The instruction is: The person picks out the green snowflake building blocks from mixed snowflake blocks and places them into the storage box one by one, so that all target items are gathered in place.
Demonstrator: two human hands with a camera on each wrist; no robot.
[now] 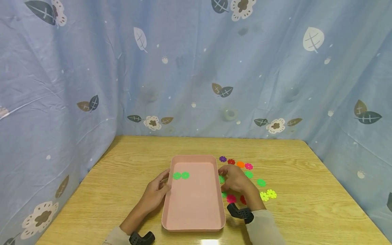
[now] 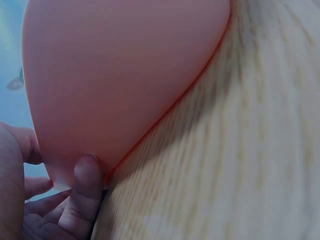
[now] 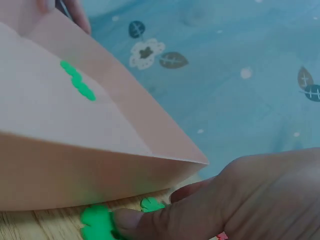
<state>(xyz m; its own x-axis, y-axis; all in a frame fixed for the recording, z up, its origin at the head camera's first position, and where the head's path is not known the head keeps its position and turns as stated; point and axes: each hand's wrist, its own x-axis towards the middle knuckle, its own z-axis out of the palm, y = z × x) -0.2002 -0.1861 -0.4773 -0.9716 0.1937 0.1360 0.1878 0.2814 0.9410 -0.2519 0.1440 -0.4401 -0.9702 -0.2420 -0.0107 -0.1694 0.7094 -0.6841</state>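
Green flower piece (image 3: 97, 219) just right of the pink tray (image 1: 196, 204), against the thumb of the nearer right hand (image 1: 235, 178); cannot tell whether pinched. At tray's left wall, farther off, grasp by left hand (image 1: 154, 194).

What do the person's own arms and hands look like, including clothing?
The left hand and right hand wear no gloves. Both sleeves are pale beige, and at each cuff sits a black, bent device dotted with small holes.

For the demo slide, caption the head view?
Left grip holds a pink tray containing two green discs; right grip sits among loose multicolored discs alongside.
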